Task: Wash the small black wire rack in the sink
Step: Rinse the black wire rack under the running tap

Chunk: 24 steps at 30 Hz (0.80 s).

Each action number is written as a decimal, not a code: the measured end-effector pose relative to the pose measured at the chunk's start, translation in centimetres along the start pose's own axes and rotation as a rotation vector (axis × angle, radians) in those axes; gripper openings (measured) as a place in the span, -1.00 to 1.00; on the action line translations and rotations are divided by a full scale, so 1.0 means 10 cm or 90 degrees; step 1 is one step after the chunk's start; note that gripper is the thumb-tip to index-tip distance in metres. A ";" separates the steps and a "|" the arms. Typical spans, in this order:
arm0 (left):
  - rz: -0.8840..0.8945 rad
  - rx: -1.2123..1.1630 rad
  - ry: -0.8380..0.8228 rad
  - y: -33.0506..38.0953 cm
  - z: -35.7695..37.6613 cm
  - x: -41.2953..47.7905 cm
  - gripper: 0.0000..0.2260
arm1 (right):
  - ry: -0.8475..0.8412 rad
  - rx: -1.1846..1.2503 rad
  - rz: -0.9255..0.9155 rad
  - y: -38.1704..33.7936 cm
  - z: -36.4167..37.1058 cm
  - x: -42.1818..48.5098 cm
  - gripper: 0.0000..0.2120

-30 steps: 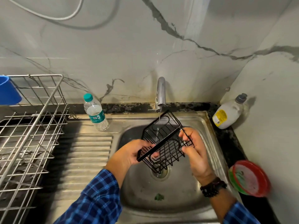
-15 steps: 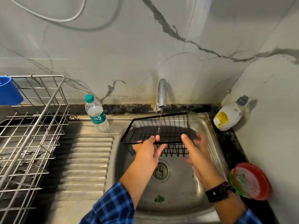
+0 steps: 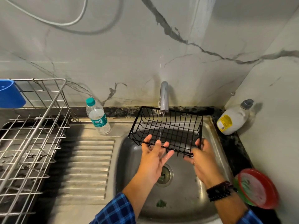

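Black wire rack [image 3: 168,128], small and rectangular, is held open side up over the stainless steel sink [image 3: 182,188], under the chrome tap [image 3: 164,97], whose thin stream of water [image 3: 162,125] runs down through its bars.

At the far left a blue plastic cup [image 3: 9,93] hangs on a silver wire dish rack [image 3: 30,136] that stands beside the ribbed steel draining board [image 3: 87,167]. A clear plastic water bottle with a teal cap [image 3: 97,116] stands at the back of that board, near the marble wall.

The left hand [image 3: 152,156] reaches up from a blue checked sleeve [image 3: 116,210], its fingers [image 3: 148,139] spread apart and lying against the rack's near rim; whether they grip the wire I cannot tell. The right hand [image 3: 203,160], with a dark beaded wristband [image 3: 220,190], has its fingers closed on the rack's near right corner.

A small green scrap [image 3: 161,203] lies in the basin near the drain [image 3: 165,175]. On the dark stone surface [image 3: 231,147] to the right, a white squat bottle with a grey cap and yellow label [image 3: 233,119] stands in the corner, and a round red-lidded green tub [image 3: 257,189] sits close to the sink's edge.
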<state>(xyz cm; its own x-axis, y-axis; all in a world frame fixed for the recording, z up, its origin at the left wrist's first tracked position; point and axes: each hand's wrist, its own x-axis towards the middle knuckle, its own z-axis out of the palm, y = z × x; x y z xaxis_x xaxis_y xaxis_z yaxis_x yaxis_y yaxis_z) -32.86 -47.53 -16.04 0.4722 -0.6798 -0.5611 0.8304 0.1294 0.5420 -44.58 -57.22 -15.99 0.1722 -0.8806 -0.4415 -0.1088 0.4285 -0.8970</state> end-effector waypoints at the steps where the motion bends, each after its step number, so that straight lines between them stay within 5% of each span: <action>1: -0.007 0.001 0.020 0.01 0.01 0.00 -0.70 | 0.002 -0.015 -0.014 -0.01 0.00 0.02 -0.67; 7: -0.151 0.230 0.160 0.13 -0.16 -0.05 -0.47 | -0.046 -0.140 -0.061 0.01 -0.12 0.11 -0.67; 11: -0.286 0.025 0.069 0.35 -0.35 -0.12 -0.42 | -0.043 -0.177 -0.058 0.12 -0.16 0.17 -0.64; 15: -0.170 -0.109 0.126 0.21 -0.37 -0.15 -0.61 | -0.017 -0.106 -0.033 0.21 -0.04 0.15 -0.76; 20: -0.011 0.166 0.304 0.16 -0.53 0.05 -0.69 | -0.051 -0.081 -0.029 0.18 -0.07 0.14 -0.80; 24: 0.068 0.432 0.231 0.44 -0.61 0.15 -0.53 | -0.052 -0.033 -0.034 0.07 -0.21 0.27 -0.72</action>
<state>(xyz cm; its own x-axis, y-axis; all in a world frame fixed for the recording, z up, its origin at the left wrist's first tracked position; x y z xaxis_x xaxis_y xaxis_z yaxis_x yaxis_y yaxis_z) -26.70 -43.62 -18.34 0.7041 -0.3943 -0.5905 0.4669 -0.3694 0.8035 -46.24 -59.68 -17.80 0.2579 -0.8814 -0.3958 -0.1475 0.3690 -0.9177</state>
